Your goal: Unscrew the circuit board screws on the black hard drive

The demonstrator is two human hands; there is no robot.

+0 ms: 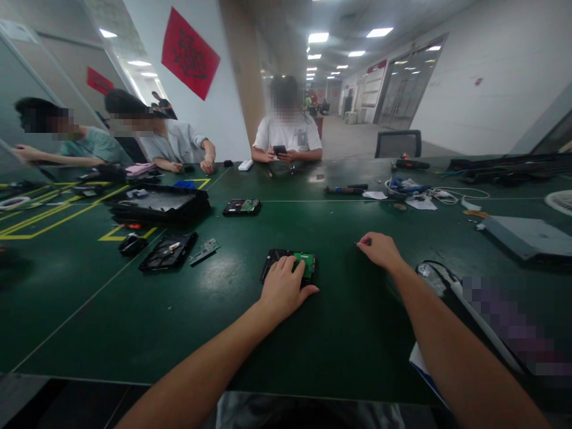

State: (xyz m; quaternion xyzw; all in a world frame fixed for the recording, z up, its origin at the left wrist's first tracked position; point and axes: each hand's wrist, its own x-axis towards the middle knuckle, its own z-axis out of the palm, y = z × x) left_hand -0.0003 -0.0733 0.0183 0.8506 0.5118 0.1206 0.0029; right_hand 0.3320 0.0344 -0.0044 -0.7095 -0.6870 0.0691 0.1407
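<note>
A hard drive (308,260) lies on the green table, its green circuit board facing up on the right part. My left hand (281,281) rests flat over it, fingers spread across the top and thumb stretched out along the near right edge. The palm hides the near left part of the drive. To the right, my right hand (379,249) hovers just over or touches the table, thumb and fingers pinched together. A tiny dark tip shows at those fingertips, too small to name.
Left stand a black tray-like casing (179,205), a black frame (167,253), a loose circuit board (204,251) and another hard drive (241,207). Right are tangled cables (411,187), a screwdriver-like tool (344,190) and a grey metal box (527,235). Three people sit across the table.
</note>
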